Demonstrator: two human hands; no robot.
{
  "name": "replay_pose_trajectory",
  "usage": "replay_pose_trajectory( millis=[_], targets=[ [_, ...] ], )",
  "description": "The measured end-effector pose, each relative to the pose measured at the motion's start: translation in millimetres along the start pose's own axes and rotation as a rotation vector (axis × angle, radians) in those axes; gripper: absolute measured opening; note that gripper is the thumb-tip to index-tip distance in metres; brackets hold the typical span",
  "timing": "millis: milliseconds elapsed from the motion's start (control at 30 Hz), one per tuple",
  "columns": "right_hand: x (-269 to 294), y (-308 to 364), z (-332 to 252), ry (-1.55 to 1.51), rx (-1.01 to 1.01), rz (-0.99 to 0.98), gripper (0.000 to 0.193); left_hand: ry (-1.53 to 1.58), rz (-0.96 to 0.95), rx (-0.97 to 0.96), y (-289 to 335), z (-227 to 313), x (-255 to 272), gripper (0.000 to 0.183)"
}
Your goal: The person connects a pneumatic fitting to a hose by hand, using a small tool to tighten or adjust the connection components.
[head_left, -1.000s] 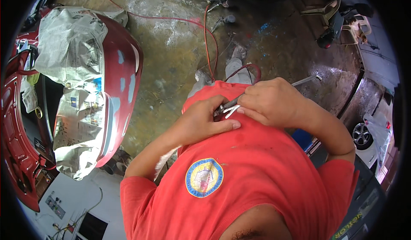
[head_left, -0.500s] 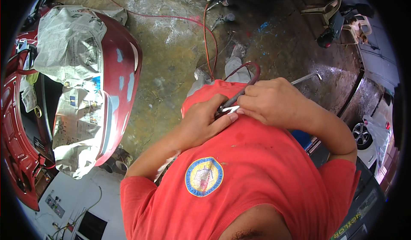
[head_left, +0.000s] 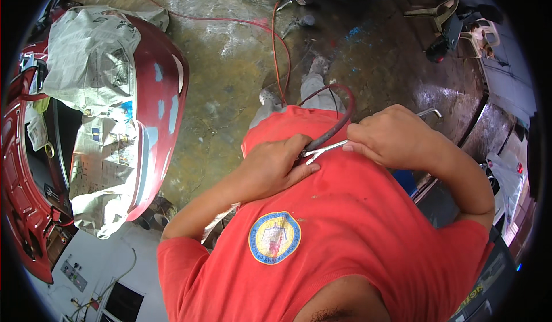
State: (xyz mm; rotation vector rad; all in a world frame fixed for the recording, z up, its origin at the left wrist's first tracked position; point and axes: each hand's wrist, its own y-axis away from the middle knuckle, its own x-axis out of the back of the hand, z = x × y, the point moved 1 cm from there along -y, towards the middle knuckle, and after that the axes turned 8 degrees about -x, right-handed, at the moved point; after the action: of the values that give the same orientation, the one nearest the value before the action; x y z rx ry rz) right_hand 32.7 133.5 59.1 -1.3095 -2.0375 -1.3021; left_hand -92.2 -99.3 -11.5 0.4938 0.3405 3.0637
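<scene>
Gripping: left hand (head_left: 275, 169) curled shut around the near end of a dark red hose (head_left: 336, 127), thumb side up, knuckles resting on the red shirt (head_left: 368, 230).
Right hand: right hand (head_left: 397, 138) closed, fingertips pinched on the handle end of a small silver tool (head_left: 324, 149); the tool's forked tip lies just beside the left thumb, touching or nearly touching the hose end.
Tool look: thin, bright metal, two prongs spreading toward the left hand; its rear part is swallowed by the right fist.
Hose look: dull maroon rubber, rising from the left grip, arching over the shirt's upper edge and curving back down toward the floor.
Hidden: the hose tip itself sits inside the left fingers; cannot tell what fitting, if any, is there. The hose's far run drops behind the shirt.
Shirt: round yellow and blue badge (head_left: 275, 237) on the chest, below both hands.
Floor: stained concrete floor (head_left: 230, 75); a thin red cable (head_left: 277, 46) snakes across it toward the feet (head_left: 317, 66).
Left side: red car body panel (head_left: 164, 115), draped with newspaper (head_left: 92, 92), pale filler patches showing.
Far right: a grey stool (head_left: 435, 10) and clutter, bent by the lens, hard to make out.
</scene>
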Motion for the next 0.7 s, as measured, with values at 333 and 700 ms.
replay_pose_trajectory(
  millis=[333,700],
  targets=[
    [-10.8,-3.2,4.3,-0.016,-0.065,-0.058,0.029,-0.02,0.093,0.043,-5.3,-3.6,-10.1,0.04],
    [-29.7,-1.4,12.1,-0.115,-0.112,0.014,0.036,-0.152,0.147,-0.045,-9.9,-17.7,-18.4,0.021]
  ],
)
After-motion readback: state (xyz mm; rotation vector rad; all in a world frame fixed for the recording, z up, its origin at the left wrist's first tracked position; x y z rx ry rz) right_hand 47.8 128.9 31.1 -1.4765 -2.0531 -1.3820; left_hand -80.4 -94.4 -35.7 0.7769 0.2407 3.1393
